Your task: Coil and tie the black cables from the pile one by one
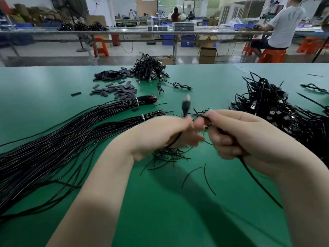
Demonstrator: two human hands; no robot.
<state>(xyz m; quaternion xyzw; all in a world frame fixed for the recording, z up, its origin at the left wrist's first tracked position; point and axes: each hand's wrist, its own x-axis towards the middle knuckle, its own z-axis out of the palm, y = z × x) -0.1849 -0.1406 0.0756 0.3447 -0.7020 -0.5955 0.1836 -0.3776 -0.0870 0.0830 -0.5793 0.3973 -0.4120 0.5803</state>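
Both my hands meet above the middle of the green table. My left hand grips a black cable whose blurred plug end sticks up above the fingers. My right hand pinches a thin black twist tie against that cable, and a length of the cable trails down from it toward the front right. A heap of loose black ties lies under my hands. The pile of uncoiled black USB cables sits at the right.
Two banded bundles of long black wires spread over the left of the table. Small black sleeves and a heap of coiled, tied cables lie at the back. Across the aisle a person sits on an orange stool.
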